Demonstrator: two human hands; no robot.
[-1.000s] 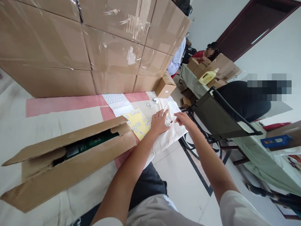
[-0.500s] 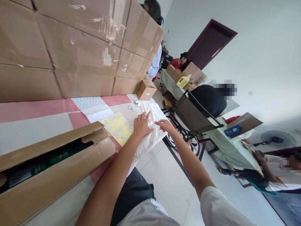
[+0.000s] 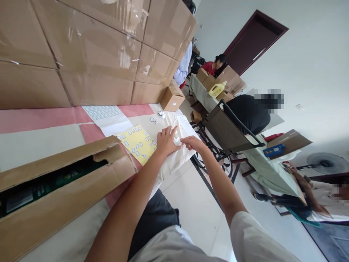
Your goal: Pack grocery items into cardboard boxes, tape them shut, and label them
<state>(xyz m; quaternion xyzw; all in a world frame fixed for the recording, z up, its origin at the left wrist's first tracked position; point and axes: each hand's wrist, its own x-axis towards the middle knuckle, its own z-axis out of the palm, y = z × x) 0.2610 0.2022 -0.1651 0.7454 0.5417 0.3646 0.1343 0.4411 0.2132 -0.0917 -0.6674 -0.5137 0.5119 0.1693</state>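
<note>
My left hand curls around a small white object on the cloth near the table's right edge. Its kind is too small to make out. From the right, my right hand meets that object with thumb and index finger pinched together. Whatever lies between those fingertips is hidden. Left of my left hand lies a yellow sheet printed with small outlined shapes. Beyond the hands are a small dark-edged square piece and a little white-and-silver item.
A wall of taped cardboard boxes stands at the back left, with a small carton by its end. A long open cardboard box lies at front left. A white printed sheet is behind the yellow one. People sit at other tables on the right.
The view has shifted slightly. My right hand's fingers have closed in beside the white object, while my left hand stays around it.
</note>
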